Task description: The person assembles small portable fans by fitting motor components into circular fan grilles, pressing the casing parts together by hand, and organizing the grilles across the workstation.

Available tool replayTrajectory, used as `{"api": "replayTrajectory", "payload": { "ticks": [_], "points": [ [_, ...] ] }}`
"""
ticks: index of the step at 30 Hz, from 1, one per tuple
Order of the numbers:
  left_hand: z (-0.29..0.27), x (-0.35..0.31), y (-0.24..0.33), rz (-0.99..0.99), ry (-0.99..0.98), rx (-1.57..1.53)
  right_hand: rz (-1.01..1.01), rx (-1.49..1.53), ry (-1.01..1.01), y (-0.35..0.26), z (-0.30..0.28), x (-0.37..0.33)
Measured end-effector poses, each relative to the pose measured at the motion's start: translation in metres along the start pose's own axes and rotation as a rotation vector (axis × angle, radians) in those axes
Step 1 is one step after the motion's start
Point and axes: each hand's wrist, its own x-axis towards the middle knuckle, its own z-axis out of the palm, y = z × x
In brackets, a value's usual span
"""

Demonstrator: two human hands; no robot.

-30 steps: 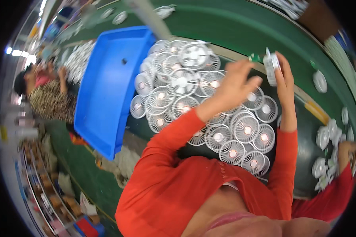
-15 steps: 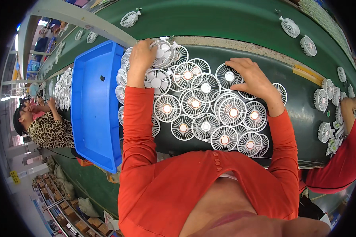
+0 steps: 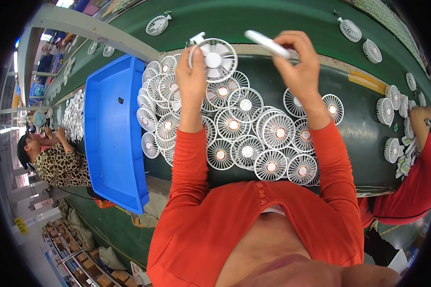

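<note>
My left hand (image 3: 190, 74) is closed round the side of a small white fan (image 3: 212, 60), its blades facing up and a short stub sticking out at its top. To the right, my right hand (image 3: 299, 62) pinches a white fan guard (image 3: 267, 44), seen nearly edge-on, above the far edge of the worktop. The two pieces are apart. Beneath both hands lies a spread of overlapping round white fan guards (image 3: 245, 105), several with copper-coloured centres. Single guards (image 3: 332, 109) lie beside my right wrist.
A blue tray (image 3: 115, 138) with a small dark piece in it stands to the left. Beyond the worktop, a green conveyor (image 3: 273, 19) carries white fans (image 3: 350, 30). At right, a co-worker's hand (image 3: 420, 115) is near more fans; another person (image 3: 57, 160) sits at far left.
My left hand has raised the fan from the pile and moved right. My right hand has risen from the guards to the far edge, now holding one.
</note>
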Motion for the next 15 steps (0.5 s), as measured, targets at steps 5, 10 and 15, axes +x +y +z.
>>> {"api": "replayTrajectory", "payload": {
  "ticks": [5,10,15],
  "points": [
    [0.056,-0.030,0.002,-0.369,-0.173,-0.868,-0.148,-0.050,-0.189,-0.008,0.019,-0.012],
    [0.064,-0.039,0.024,-0.573,-0.230,-1.077,-0.094,-0.002,-0.493,0.003,0.010,-0.015],
    [0.056,-0.037,0.022,-0.580,-0.228,-1.168,-0.104,0.025,-0.500,0.001,0.014,-0.017]
  ]
}}
